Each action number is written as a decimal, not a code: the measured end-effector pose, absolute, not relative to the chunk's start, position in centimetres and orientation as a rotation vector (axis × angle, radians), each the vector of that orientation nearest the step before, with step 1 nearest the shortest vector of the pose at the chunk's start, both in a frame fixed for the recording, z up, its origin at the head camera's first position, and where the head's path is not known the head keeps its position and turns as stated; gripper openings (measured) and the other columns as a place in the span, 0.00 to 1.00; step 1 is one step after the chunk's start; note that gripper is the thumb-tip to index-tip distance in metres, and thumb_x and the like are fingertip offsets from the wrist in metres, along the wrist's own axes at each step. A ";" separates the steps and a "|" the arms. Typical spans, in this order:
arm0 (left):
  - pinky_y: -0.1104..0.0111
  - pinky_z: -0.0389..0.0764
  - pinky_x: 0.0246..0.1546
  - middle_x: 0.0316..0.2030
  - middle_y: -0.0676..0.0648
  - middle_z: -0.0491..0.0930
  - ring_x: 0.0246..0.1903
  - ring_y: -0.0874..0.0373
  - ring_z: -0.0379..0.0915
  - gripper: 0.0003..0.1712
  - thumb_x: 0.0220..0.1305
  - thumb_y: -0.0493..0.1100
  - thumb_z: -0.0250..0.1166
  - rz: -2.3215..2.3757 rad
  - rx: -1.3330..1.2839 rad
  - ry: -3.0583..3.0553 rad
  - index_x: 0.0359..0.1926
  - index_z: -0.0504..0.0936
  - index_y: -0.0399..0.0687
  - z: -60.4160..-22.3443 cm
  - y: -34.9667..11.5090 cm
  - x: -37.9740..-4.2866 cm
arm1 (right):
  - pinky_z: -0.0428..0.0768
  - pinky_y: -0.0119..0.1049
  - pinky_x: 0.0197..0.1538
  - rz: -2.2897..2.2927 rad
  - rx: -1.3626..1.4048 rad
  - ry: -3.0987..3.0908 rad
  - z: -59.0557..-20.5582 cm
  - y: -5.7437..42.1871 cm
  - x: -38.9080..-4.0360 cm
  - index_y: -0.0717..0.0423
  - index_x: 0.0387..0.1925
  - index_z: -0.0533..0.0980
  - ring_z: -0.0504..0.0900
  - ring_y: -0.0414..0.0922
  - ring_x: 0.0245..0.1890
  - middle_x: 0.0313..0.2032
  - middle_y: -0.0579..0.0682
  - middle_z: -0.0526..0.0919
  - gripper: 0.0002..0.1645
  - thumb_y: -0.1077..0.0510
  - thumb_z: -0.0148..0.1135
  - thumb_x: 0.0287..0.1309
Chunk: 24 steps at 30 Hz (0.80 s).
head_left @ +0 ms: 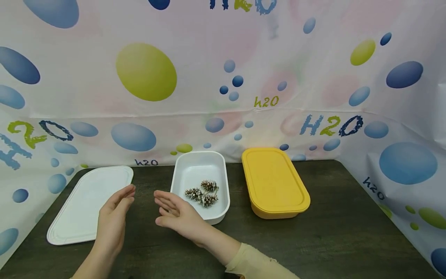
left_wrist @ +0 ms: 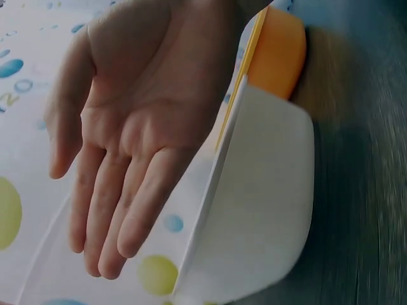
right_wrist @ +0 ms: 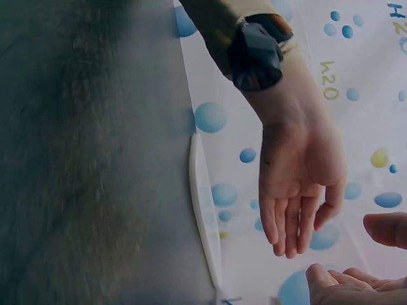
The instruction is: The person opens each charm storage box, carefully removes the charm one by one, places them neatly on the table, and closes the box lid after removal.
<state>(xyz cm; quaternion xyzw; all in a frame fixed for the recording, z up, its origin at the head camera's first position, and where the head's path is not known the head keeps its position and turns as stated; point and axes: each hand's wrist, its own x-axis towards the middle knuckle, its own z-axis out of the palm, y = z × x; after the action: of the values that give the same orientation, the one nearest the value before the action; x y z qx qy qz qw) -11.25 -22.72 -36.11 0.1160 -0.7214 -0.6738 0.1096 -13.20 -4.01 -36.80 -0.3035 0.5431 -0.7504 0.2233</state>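
My left hand [head_left: 112, 221] is held up beside the right edge of a white lid [head_left: 78, 205], fingers extended, holding nothing. Facing it is my right hand [head_left: 182, 217], thumb apart from nearly straight fingers. The right hand overlaps the near left corner of a white plastic container [head_left: 222, 209] in the head view. Inside that container lie three frosted pine cones [head_left: 202, 193]. The left wrist view shows the right palm [left_wrist: 146, 95] with nothing in it. In the right wrist view, the left palm [right_wrist: 296, 162] is likewise bare, and the right hand's fingers [right_wrist: 353, 289] enter at the lower corner.
A yellow container with its yellow lid on [head_left: 277, 180] stands right of the white one. Everything rests on a dark wood-look table [head_left: 341, 217]. Behind it hangs a white backdrop [head_left: 205, 35] with coloured ovals and H2O lettering. A black device [right_wrist: 257, 57] is strapped to the left wrist.
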 end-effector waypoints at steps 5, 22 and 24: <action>0.71 0.61 0.62 0.63 0.48 0.61 0.63 0.57 0.58 0.26 0.75 0.42 0.47 -2.024 0.251 -2.147 0.68 0.60 0.36 -36.0 -21.1 -11.3 | 0.63 0.33 0.65 -2.077 -0.839 1.560 -36.2 -1.9 -13.6 0.62 0.70 0.57 0.59 0.48 0.69 0.69 0.55 0.61 0.37 0.73 0.55 0.60; 0.75 0.67 0.56 0.63 0.39 0.65 0.61 0.53 0.64 0.22 0.72 0.35 0.50 -2.145 0.116 -2.127 0.65 0.65 0.33 -35.6 -14.9 -11.7 | 0.62 0.36 0.66 -2.054 -0.868 1.827 -35.3 6.4 -15.0 0.63 0.70 0.55 0.56 0.50 0.70 0.70 0.57 0.57 0.38 0.68 0.58 0.62; 0.72 0.67 0.58 0.63 0.39 0.66 0.61 0.52 0.64 0.22 0.72 0.35 0.51 -2.161 0.098 -2.117 0.64 0.66 0.32 -35.6 -14.1 -11.9 | 0.62 0.36 0.66 -2.060 -0.854 1.855 -35.3 7.3 -15.0 0.63 0.70 0.55 0.56 0.51 0.70 0.70 0.56 0.57 0.38 0.68 0.58 0.62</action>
<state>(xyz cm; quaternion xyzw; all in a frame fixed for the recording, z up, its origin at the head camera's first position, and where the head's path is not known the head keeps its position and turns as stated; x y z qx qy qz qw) -11.88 -14.08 -35.58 0.0324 -0.6983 -0.7128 0.0572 -15.04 7.31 -35.29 -0.2923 0.6348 -0.7050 0.1202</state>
